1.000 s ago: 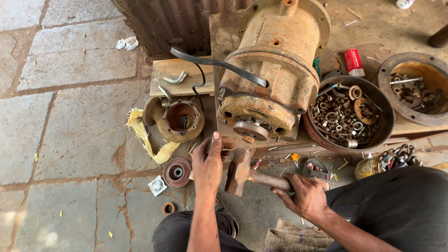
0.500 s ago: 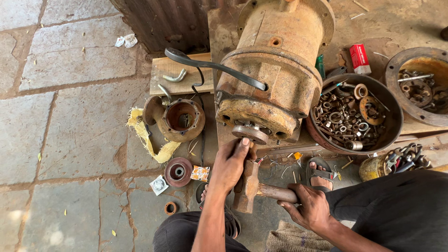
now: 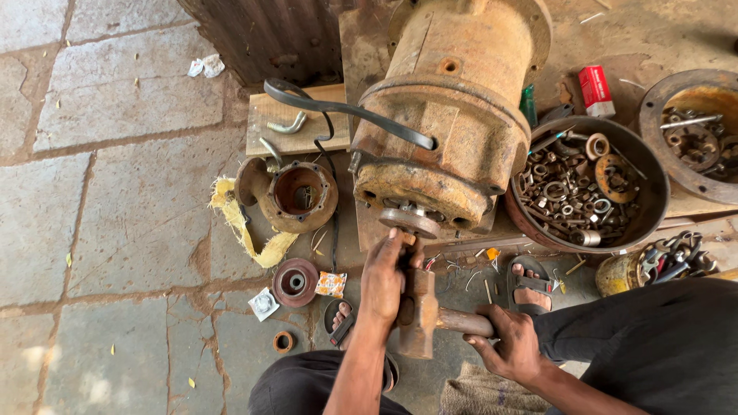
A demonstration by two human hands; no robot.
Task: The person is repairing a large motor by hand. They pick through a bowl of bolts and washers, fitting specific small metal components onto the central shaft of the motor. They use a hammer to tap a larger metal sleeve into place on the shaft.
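The right hand [image 3: 513,350] has its grip closed around the wooden handle of a rusty sledgehammer [image 3: 419,311], whose blocky steel head stands upright just below the motor's shaft end. The left hand [image 3: 384,280] wraps its fingers over the top of the hammer head, right under the round shaft flange [image 3: 410,221]. The flange juts from a large, rust-coated cylindrical motor housing [image 3: 450,115]. Beside it, a round metal pan [image 3: 649,207] holds nuts and washers.
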